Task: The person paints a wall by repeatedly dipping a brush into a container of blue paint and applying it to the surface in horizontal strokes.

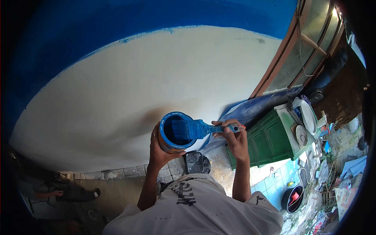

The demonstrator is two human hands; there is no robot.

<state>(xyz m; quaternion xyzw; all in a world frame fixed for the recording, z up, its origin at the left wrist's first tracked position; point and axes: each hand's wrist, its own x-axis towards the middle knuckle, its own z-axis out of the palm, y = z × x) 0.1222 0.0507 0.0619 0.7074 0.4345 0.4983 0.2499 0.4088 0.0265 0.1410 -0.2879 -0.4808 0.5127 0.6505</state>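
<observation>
My left hand (pixel 159 154) is wrapped around a paint can (pixel 171 147) with a blue-smeared rim, tilted so its mouth faces me. In my right hand (pixel 234 141) is a paintbrush (pixel 200 129), gripped by its paint-stained handle. The blue-coated bristles overlap the can's mouth, at its inner side. Behind both hands stands a wall (pixel 164 74), white in its lower part, with a band of blue paint (pixel 117 23) above and an uneven edge between the two colours.
A green cabinet (pixel 261 139) stands on the right, with a round white lid (pixel 308 117) and other items on it. Beyond it is a brown-framed window (pixel 301 51). A black basin (pixel 291 199) and clutter lie at lower right. A black bag (pixel 197 162) rests on the paving.
</observation>
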